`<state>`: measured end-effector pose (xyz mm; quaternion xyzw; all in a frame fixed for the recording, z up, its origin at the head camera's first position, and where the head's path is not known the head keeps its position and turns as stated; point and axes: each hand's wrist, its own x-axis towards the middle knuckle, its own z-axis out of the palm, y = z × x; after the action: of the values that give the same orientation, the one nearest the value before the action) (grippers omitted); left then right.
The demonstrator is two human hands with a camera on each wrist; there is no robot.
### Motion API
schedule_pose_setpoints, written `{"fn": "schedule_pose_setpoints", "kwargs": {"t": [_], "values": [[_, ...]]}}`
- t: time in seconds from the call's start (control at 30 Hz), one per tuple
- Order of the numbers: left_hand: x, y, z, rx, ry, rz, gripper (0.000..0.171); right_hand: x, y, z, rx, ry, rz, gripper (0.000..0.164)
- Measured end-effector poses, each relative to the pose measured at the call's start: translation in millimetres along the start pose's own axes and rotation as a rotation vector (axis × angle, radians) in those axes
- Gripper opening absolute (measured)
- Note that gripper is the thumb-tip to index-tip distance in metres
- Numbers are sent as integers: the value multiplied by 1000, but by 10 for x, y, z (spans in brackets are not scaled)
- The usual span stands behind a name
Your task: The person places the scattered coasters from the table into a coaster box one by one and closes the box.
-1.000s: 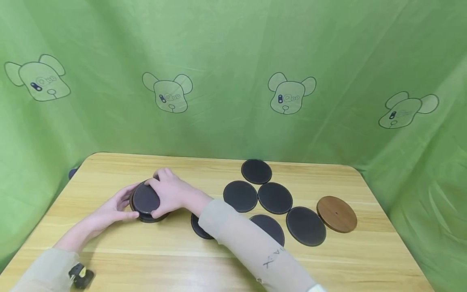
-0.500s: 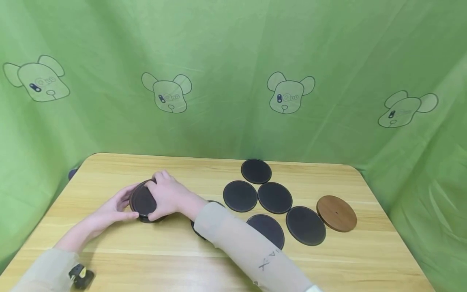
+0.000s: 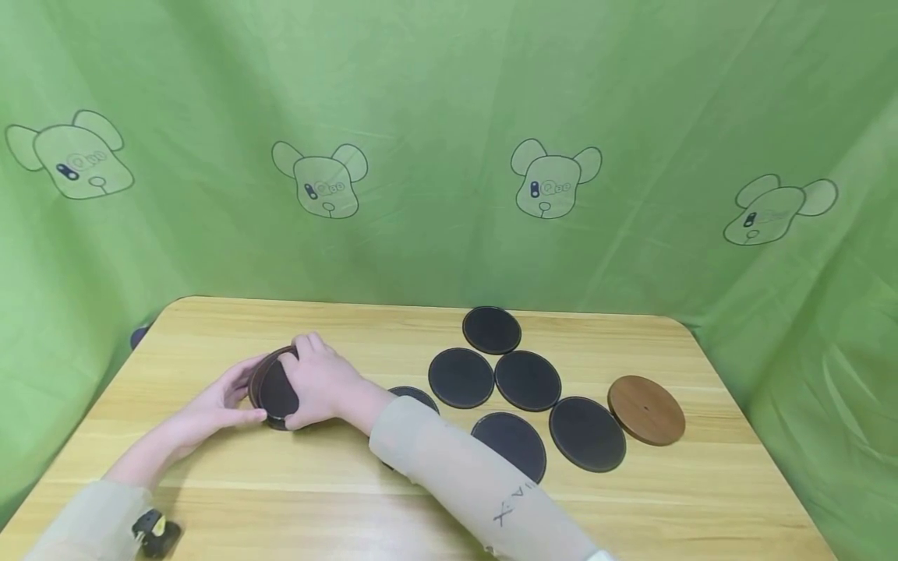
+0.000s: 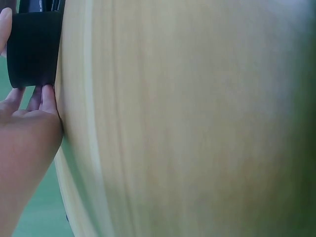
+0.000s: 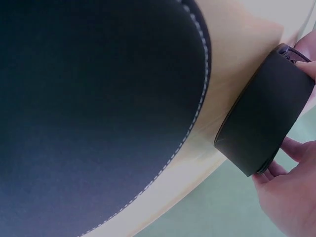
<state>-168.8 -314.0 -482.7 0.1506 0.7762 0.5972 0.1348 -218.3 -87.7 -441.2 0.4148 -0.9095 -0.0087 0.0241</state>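
At the left of the table, my left hand (image 3: 213, 407) curls round a dark round coaster holder (image 3: 258, 383), thumb at its near side and fingers behind it. My right hand (image 3: 324, 387) grips a dark round coaster (image 3: 279, 389) by its edge, over the holder's opening. The hand hides part of the coaster and the holder's right side. The holder's smooth black wall (image 4: 33, 49) shows in the left wrist view, with fingertips under its lower end. In the right wrist view the same holder (image 5: 266, 111) stands beyond a large stitched coaster (image 5: 98, 98) on the table.
Several black coasters, among them one at the back (image 3: 492, 330) and one nearer (image 3: 588, 434), lie flat across the table's middle and right. A brown wooden disc (image 3: 646, 411) lies at the far right. One coaster (image 3: 415, 397) is partly under the right sleeve. Green cloth (image 3: 449, 156) rises behind the table.
My right hand has shifted slightly left with its coaster, which overlaps the holder more. More of the coaster beside the right sleeve shows. The left hand keeps its place.
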Motion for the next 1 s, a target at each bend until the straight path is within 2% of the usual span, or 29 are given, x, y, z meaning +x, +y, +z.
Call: {"fn": "schedule_pose_setpoints", "kwargs": {"t": [0.3,0.63,1.0], "values": [[-2,13,1,-4,-4,-8,93,-20,10,-13,37,-17,15,95],[-6,0,-8,-2,-6,3,92,-69,75,-39,106,-26,-19,96],[-8,-47,-15,-20,-11,35,89,-267,183,-162,171,-14,-59,95]]}}
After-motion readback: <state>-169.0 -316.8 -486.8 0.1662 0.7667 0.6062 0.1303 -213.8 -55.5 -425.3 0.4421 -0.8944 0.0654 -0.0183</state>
